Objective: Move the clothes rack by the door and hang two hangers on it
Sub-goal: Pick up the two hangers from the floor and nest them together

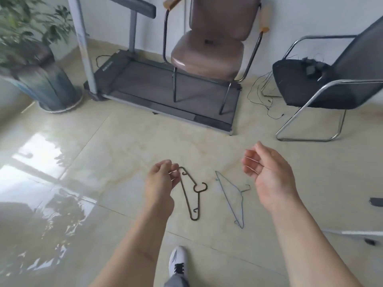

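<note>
Two hangers lie flat on the glossy tiled floor in front of me. The dark hanger (191,195) is on the left, its hook pointing right. The thin light-blue wire hanger (232,196) lies just right of it. My left hand (161,181) hovers above the dark hanger's upper end with curled, parted fingers, holding nothing. My right hand (267,175) hangs above and to the right of the blue hanger, palm turned inward, fingers loosely spread and empty. No clothes rack or door is in view.
A treadmill (165,90) lies ahead with a brown padded chair (209,48) standing on it. A black mesh chair (323,83) with loose cables stands at right. A potted plant (39,65) is at far left. My white shoe (177,262) is at the bottom.
</note>
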